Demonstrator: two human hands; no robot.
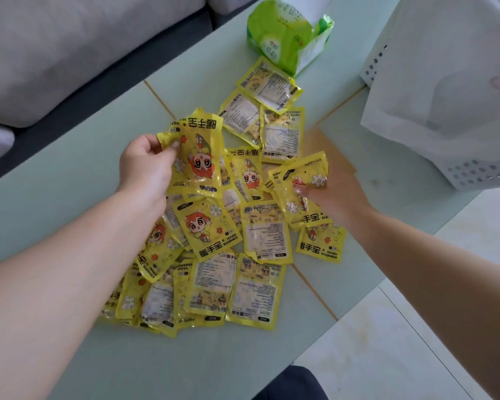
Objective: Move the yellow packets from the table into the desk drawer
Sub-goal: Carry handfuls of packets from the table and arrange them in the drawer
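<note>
Several yellow hand-warmer packets (260, 232) lie spread in a loose pile across the pale green table (70, 183). My left hand (145, 166) is closed on the corner of one yellow packet (198, 151) and holds it lifted above the pile. My right hand (332, 194), blurred by motion, grips another yellow packet (303, 180) at the right side of the pile, with a fingertip showing on its face. No drawer is in view.
A green pack of tissues (289, 33) stands at the far end of the table. A white perforated bin lined with a white bag (445, 90) stands at the right. A grey sofa (55, 53) lies beyond the table's left edge. Light floor tiles (387, 342) show at lower right.
</note>
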